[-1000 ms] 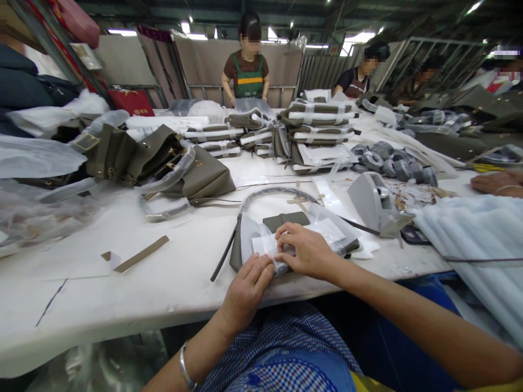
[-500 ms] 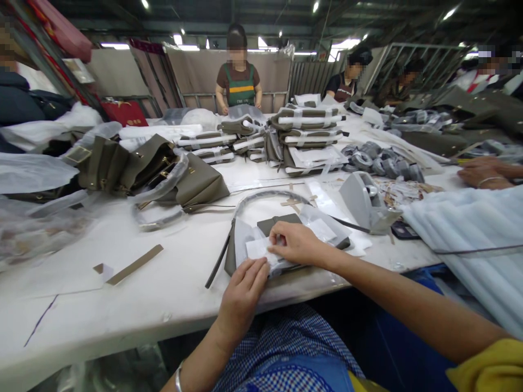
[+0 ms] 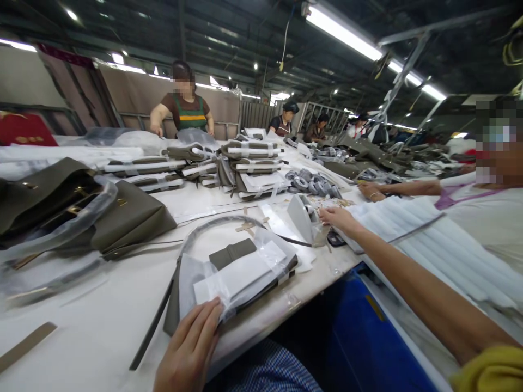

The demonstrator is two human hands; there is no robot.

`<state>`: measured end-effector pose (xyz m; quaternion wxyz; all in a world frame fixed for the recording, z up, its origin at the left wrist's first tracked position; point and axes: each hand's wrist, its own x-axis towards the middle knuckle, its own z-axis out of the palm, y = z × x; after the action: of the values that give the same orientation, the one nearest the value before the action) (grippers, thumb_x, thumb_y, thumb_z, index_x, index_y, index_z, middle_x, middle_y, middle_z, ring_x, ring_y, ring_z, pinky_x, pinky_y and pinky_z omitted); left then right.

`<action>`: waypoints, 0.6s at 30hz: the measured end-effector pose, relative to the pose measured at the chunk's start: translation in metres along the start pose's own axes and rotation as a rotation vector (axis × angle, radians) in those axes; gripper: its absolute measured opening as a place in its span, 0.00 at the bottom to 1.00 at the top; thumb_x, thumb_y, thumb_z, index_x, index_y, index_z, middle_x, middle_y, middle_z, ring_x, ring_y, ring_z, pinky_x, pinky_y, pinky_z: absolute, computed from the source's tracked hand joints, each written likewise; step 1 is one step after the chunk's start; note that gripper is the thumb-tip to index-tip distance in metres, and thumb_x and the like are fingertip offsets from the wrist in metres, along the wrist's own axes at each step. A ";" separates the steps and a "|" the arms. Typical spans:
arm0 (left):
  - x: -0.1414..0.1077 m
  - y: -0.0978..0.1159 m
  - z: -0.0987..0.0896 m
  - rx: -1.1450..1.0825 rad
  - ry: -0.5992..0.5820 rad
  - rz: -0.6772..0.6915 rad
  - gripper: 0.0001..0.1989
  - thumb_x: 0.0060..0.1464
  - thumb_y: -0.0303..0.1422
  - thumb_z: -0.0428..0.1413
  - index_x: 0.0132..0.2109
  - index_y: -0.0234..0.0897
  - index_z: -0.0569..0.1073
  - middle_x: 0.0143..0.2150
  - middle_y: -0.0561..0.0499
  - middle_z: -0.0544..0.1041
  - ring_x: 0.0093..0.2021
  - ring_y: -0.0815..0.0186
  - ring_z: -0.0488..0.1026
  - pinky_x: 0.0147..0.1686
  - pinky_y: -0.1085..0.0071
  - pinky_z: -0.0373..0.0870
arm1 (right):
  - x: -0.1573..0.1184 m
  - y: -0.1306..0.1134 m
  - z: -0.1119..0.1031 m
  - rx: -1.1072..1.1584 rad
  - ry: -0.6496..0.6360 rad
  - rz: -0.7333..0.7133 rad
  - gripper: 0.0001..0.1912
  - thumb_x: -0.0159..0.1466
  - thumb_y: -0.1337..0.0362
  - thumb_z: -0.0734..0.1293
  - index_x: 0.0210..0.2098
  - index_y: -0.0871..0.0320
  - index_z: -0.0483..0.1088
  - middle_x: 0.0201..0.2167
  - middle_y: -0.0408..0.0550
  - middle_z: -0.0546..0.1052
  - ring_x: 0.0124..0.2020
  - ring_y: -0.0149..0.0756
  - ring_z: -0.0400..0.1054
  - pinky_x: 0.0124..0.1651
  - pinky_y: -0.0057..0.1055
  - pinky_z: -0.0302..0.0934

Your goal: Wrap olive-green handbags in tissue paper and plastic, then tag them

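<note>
A dark olive handbag (image 3: 232, 254) lies folded on the table in front of me, with clear film and a white sheet (image 3: 241, 272) over it. Its long handle (image 3: 212, 219), wrapped in plastic, arches behind it. My left hand (image 3: 194, 340) rests on the near left corner, its fingers stretched along the film and its thumb hidden. My right hand (image 3: 337, 218) is held out at the right side of a grey tape dispenser (image 3: 303, 220), fingers extended; whether the fingertips touch the tape is too small to tell.
Stacked wrapped bags (image 3: 253, 163) stand at the back, with grey rolls (image 3: 312, 182) beside them. More olive bags (image 3: 134, 215) lie at left. White padded sheets (image 3: 433, 234) and a blue bin (image 3: 368, 321) are at right. Co-workers stand across the table and at right.
My right hand has left the white sheet and moved right to the tape dispenser. My left hand stays on the bag's near edge. The view has swung right.
</note>
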<state>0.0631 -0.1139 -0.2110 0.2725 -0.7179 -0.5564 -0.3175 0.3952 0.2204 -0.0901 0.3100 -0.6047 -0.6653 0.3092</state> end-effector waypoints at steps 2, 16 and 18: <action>0.000 -0.001 0.001 -0.006 0.007 0.010 0.16 0.65 0.24 0.49 0.56 0.30 0.72 0.53 0.45 0.78 0.53 0.59 0.73 0.57 0.63 0.65 | 0.015 0.006 -0.001 0.053 -0.117 0.101 0.11 0.69 0.59 0.65 0.36 0.61 0.73 0.35 0.47 0.78 0.35 0.34 0.74 0.40 0.35 0.71; 0.002 0.001 -0.001 -0.012 0.009 -0.015 0.16 0.65 0.24 0.48 0.56 0.30 0.72 0.53 0.46 0.78 0.53 0.59 0.73 0.56 0.63 0.65 | 0.026 -0.015 -0.007 0.415 -0.209 0.300 0.09 0.66 0.62 0.69 0.36 0.63 0.72 0.27 0.51 0.80 0.25 0.31 0.75 0.29 0.25 0.73; 0.002 0.000 -0.002 -0.012 0.009 -0.014 0.16 0.65 0.25 0.48 0.56 0.31 0.72 0.53 0.46 0.79 0.52 0.59 0.73 0.56 0.63 0.65 | 0.014 -0.016 -0.017 0.446 -0.180 0.282 0.08 0.66 0.63 0.68 0.35 0.63 0.72 0.28 0.52 0.80 0.25 0.32 0.75 0.29 0.24 0.73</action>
<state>0.0636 -0.1142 -0.2086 0.2686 -0.7143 -0.5582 -0.3257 0.3978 0.2334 -0.0665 0.3287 -0.5783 -0.5150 0.5406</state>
